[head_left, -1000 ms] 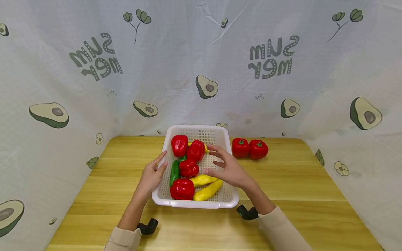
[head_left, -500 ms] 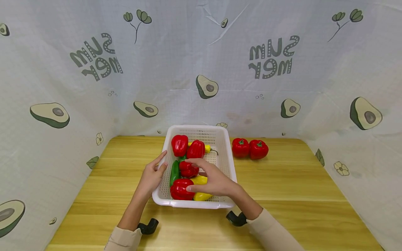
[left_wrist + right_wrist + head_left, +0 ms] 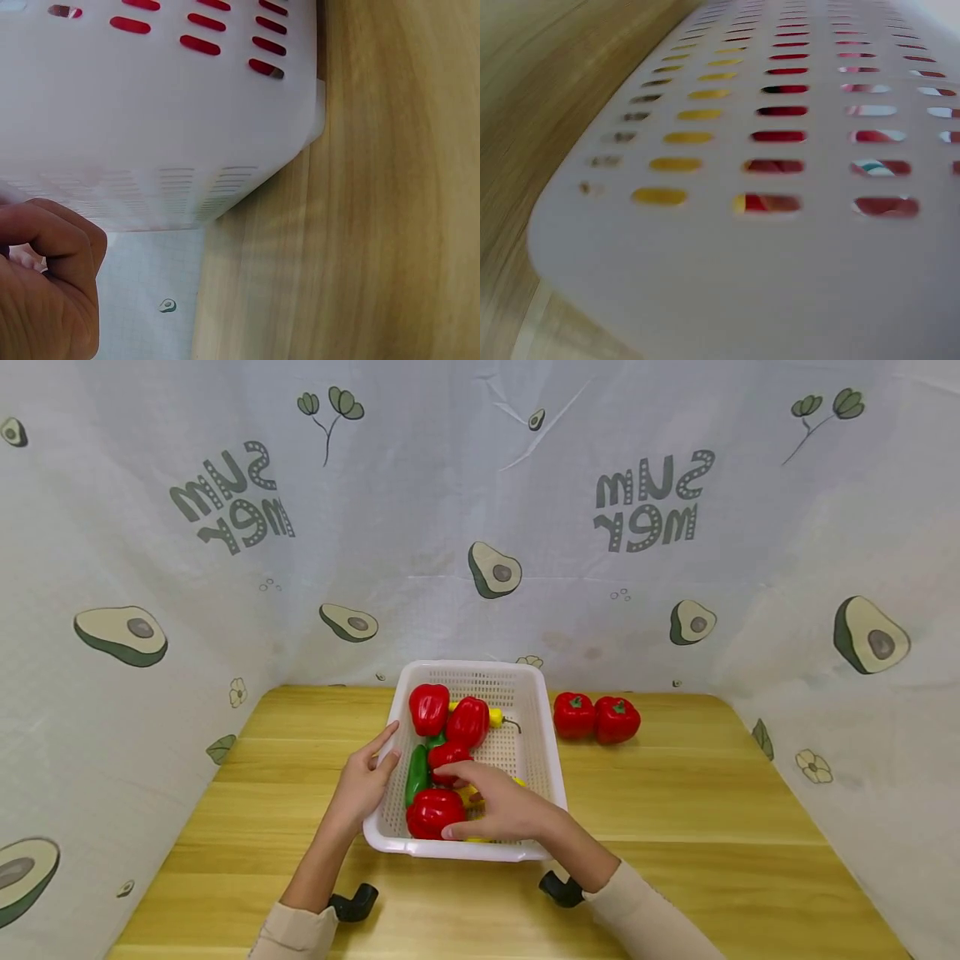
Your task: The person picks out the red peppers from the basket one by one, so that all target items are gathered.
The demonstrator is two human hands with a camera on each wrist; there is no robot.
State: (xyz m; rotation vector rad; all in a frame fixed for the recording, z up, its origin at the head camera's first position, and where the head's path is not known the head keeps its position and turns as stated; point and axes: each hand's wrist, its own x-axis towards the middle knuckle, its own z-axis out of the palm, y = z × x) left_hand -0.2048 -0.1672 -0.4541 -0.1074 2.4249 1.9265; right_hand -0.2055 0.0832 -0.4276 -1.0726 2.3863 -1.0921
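In the head view, my left grip (image 3: 363,785) pinches the left rim of the white basket (image 3: 480,850), which is standing on the counter (image 3: 712,785). My right grip (image 3: 501,802) is spread over the basket, with thumb at the front red pepper (image 3: 435,813), which lies inside. Two more red peppers (image 3: 617,721) sit right of the basket. In the left wrist view, my left grip is bent beside the basket wall. In the right wrist view, red and yellow show through the slots; my right grip I cannot judge there.
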